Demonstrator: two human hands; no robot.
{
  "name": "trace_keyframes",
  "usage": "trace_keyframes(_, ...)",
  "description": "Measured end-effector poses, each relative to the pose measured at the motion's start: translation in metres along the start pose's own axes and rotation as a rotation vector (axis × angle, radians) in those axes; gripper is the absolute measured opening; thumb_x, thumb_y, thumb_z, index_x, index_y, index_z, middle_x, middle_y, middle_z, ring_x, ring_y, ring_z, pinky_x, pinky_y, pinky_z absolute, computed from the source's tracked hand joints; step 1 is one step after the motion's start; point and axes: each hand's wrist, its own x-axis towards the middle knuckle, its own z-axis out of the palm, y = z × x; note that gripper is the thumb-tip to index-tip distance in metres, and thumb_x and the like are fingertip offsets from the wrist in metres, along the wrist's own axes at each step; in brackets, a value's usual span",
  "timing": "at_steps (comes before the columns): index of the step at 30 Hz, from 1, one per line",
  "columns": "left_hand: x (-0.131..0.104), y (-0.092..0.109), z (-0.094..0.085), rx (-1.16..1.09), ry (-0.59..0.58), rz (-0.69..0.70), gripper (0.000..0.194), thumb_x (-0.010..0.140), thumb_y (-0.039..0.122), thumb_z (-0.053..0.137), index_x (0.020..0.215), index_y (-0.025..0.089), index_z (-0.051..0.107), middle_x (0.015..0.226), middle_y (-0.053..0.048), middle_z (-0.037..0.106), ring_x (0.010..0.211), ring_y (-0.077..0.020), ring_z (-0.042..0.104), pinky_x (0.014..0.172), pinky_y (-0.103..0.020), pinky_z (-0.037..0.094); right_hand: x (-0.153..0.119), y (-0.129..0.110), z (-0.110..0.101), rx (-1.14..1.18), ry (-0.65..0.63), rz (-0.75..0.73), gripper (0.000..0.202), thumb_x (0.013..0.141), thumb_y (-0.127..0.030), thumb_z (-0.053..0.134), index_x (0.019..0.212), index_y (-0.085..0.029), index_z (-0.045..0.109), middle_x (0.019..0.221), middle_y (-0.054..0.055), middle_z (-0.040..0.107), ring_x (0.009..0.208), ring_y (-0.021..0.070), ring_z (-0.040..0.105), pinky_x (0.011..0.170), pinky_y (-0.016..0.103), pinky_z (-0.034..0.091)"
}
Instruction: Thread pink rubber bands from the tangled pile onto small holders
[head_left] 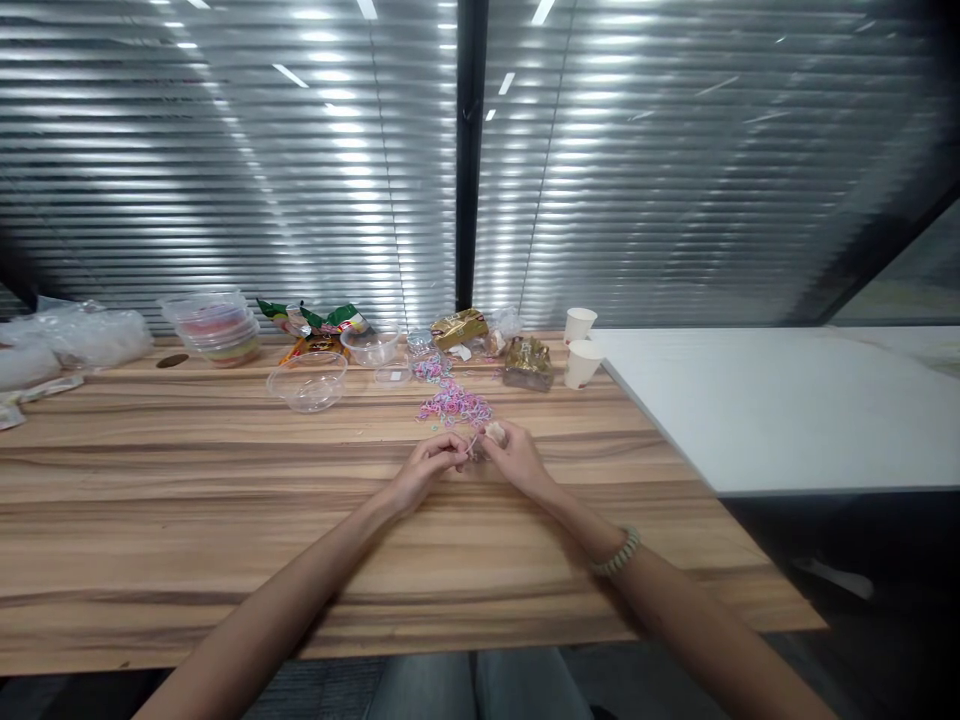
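My left hand (431, 466) is closed in a pinch just above the table, its fingertips on a thin pale strand (472, 443). My right hand (519, 462) meets it from the other side, pinching at the same strand. A cream-coloured lump (495, 432) shows at the right fingers; whether they grip it or only touch it, I cannot tell. Something small and dark lies under the fingertips, too blurred to name. Just beyond both hands spreads a pile of small pink, purple and blue links (454, 403).
Behind the pile stand gold wrappers (459, 328), a gold-topped packet (528, 364) and two paper cups (583, 364). Leftward are clear plastic bowls (308, 382), a green snack bag (322, 318), stacked tubs (214, 328) and plastic bags (90, 335). A white table (772, 410) adjoins on the right.
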Motion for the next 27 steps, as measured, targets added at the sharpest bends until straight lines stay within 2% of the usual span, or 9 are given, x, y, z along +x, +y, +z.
trace_keyframes(3, 0.001, -0.001, 0.0, -0.157, 0.024, -0.135, 0.016, 0.068, 0.027, 0.06, 0.069, 0.011, 0.063, 0.063, -0.004, 0.055, 0.061, -0.0115, 0.05, 0.058, -0.022, 0.038, 0.001, 0.002, 0.001, 0.05, 0.001, 0.02, 0.022, 0.075, -0.033, 0.049, 0.07, -0.013, 0.056, 0.063, 0.001, 0.055, 0.057, 0.0107, 0.046, 0.057, 0.022, 0.037)
trace_keyframes(7, 0.002, -0.003, -0.003, -0.106, 0.108, -0.207, 0.032, 0.065, 0.027, 0.066, 0.094, 0.013, 0.066, 0.054, -0.001, 0.056, 0.051, -0.0073, 0.046, 0.051, -0.019, 0.034, -0.002, -0.002, 0.003, 0.224, -0.117, 0.004, 0.023, 0.076, -0.037, 0.053, 0.077, -0.014, 0.055, 0.066, -0.001, 0.052, 0.059, 0.0094, 0.046, 0.056, 0.02, 0.036)
trace_keyframes(12, 0.005, -0.007, -0.012, 0.075, 0.263, -0.085, 0.039, 0.065, 0.034, 0.067, 0.099, 0.015, 0.066, 0.064, -0.003, 0.065, 0.049, -0.0066, 0.047, 0.048, -0.018, 0.034, -0.007, -0.01, 0.007, 0.625, -0.377, 0.19, 0.031, 0.079, -0.047, 0.048, 0.081, -0.016, 0.047, 0.053, -0.007, 0.035, 0.042, 0.005, 0.032, 0.042, 0.018, 0.029)
trace_keyframes(15, 0.007, -0.008, -0.016, 0.171, 0.314, 0.008, 0.037, 0.063, 0.034, 0.068, 0.096, 0.016, 0.067, 0.076, -0.005, 0.069, 0.062, -0.012, 0.057, 0.059, -0.022, 0.043, -0.01, -0.019, 0.003, 0.83, -0.561, 0.337, 0.029, 0.08, -0.045, 0.049, 0.077, -0.016, 0.044, 0.053, -0.007, 0.034, 0.041, 0.0042, 0.032, 0.044, 0.019, 0.032)
trace_keyframes(18, 0.006, -0.006, -0.017, 0.255, 0.25, 0.053, 0.036, 0.062, 0.032, 0.07, 0.094, 0.016, 0.068, 0.092, -0.008, 0.069, 0.084, -0.0187, 0.061, 0.076, -0.027, 0.045, -0.013, -0.03, -0.004, 0.98, -0.749, 0.481, 0.02, 0.077, -0.03, 0.056, 0.077, -0.017, 0.041, 0.052, -0.009, 0.028, 0.041, 0.0018, 0.024, 0.042, 0.015, 0.025)
trace_keyframes(21, 0.005, -0.006, -0.018, 0.289, 0.126, 0.076, 0.038, 0.062, 0.031, 0.07, 0.096, 0.016, 0.067, 0.099, -0.009, 0.066, 0.091, -0.0215, 0.06, 0.081, -0.03, 0.045, -0.014, -0.036, -0.01, 1.028, -0.877, 0.539, 0.017, 0.074, -0.019, 0.057, 0.078, -0.016, 0.042, 0.052, -0.009, 0.023, 0.041, 0.0011, 0.017, 0.04, 0.014, 0.015)
trace_keyframes(24, 0.003, -0.008, -0.02, 0.29, 0.054, 0.068, 0.039, 0.062, 0.031, 0.07, 0.097, 0.015, 0.067, 0.102, -0.01, 0.065, 0.089, -0.0217, 0.061, 0.077, -0.029, 0.047, -0.014, -0.035, -0.012, 1.005, -0.978, 0.571, 0.013, 0.074, -0.016, 0.055, 0.079, -0.015, 0.044, 0.052, -0.009, 0.021, 0.042, 0.0014, 0.017, 0.039, 0.015, 0.013)
trace_keyframes(27, 0.002, -0.011, -0.02, 0.268, -0.001, 0.004, 0.04, 0.062, 0.032, 0.07, 0.098, 0.014, 0.066, 0.096, -0.01, 0.067, 0.07, -0.0177, 0.063, 0.063, -0.027, 0.049, -0.015, -0.031, -0.01, 0.983, -1.049, 0.614, 0.01, 0.076, -0.016, 0.054, 0.081, -0.015, 0.045, 0.052, -0.009, 0.021, 0.042, 0.0015, 0.016, 0.039, 0.014, 0.014)
